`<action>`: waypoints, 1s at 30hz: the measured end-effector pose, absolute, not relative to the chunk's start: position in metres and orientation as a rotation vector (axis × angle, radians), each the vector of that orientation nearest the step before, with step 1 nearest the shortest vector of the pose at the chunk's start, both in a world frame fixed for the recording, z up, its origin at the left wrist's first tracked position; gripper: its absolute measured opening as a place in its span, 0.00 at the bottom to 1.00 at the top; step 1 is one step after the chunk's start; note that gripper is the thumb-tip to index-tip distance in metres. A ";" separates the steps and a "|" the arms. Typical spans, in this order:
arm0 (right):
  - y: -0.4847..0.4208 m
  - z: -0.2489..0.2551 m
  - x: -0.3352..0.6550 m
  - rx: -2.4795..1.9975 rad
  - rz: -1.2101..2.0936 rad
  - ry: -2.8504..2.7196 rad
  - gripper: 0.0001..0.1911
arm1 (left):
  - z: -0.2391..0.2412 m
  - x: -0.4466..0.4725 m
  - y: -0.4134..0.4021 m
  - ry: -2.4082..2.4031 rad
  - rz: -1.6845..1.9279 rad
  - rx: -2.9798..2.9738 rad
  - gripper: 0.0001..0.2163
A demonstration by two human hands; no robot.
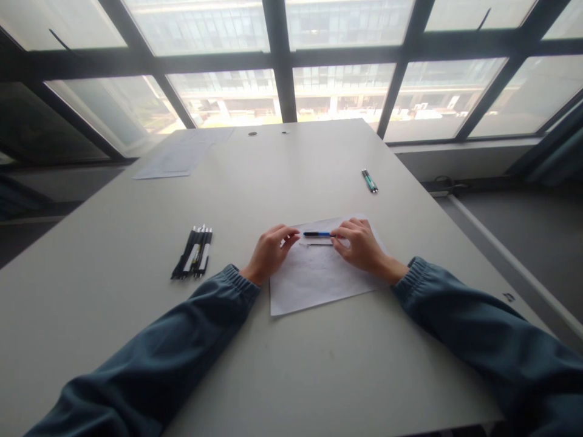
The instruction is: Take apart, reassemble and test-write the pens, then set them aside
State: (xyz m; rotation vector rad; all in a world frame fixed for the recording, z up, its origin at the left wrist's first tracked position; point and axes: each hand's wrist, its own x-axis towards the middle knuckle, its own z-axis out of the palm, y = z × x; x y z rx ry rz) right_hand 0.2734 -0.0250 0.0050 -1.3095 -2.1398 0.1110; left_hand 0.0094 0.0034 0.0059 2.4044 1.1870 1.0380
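A sheet of white paper (314,285) with faint marks lies under both hands. My right hand (359,246) pinches one end of a blue and black pen (317,234) between thumb and fingers, holding it level over the sheet. Just off the pen's black end is my left hand (272,250), its thumb and forefinger apart with nothing visible between them. Below the pen, a thin dark rod (321,244) like a pen refill runs toward my right hand's fingertips; whether they touch it I cannot tell.
Several black and white pens (195,252) lie bunched left of my left hand. Green pens (370,181) rest together at the right. More paper sheets (175,155) lie at the far left of the white table (291,176), which ends by the windows.
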 end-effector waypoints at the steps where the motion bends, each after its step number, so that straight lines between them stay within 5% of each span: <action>1: -0.025 0.005 0.273 -1.309 0.104 -2.122 0.08 | 0.007 0.009 0.003 1.206 1.060 2.385 0.09; 8: -0.024 0.003 0.274 -1.307 0.094 -2.026 0.10 | 0.012 0.007 0.003 1.203 1.110 2.431 0.14; 16: -0.024 0.006 0.274 -1.293 0.098 -1.995 0.11 | 0.006 0.004 0.008 1.142 0.998 2.515 0.07; 30: -0.024 0.005 0.274 -1.285 0.102 -1.992 0.12 | 0.008 0.004 0.006 1.190 0.800 2.643 0.16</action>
